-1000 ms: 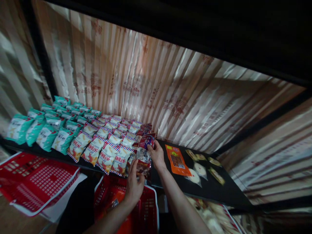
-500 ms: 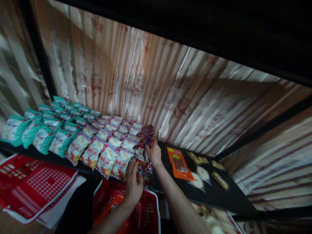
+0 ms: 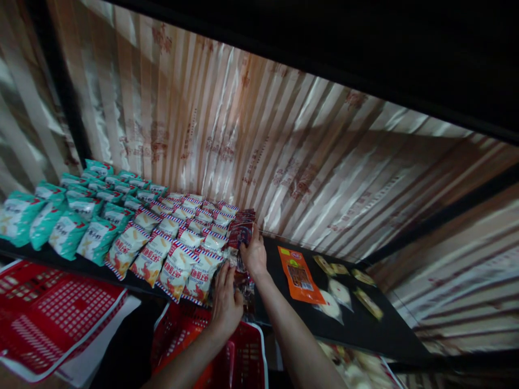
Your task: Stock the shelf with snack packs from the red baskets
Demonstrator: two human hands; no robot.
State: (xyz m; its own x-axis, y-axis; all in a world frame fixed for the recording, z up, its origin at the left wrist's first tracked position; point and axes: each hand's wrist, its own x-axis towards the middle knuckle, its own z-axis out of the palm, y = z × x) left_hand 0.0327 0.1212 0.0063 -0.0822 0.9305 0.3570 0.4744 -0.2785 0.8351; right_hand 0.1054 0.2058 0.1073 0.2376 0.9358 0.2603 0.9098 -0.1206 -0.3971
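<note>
A row of dark red snack packets lies on the black shelf, running from the back toward the front edge. My right hand grips the row's right side, its thumb over the top and its other fingers mostly hidden. At the front, my left hand rests stretched-out fingers on the shiny ends of these packets, and its thumb is apart. Immediately left of it stand white snack bags with red-and-blue striped edges, in several rows.
Teal snack bags fill the shelf's left end. To the right lie an orange packet, clear-wrapped white pieces and small yellowish packets. Red baskets sit below the front edge. A dark upper shelf hangs overhead.
My left hand has slid slightly forward and right along the dark red packets. The right hand stays beside them, a little lower, and the packets' front part looks more covered.
</note>
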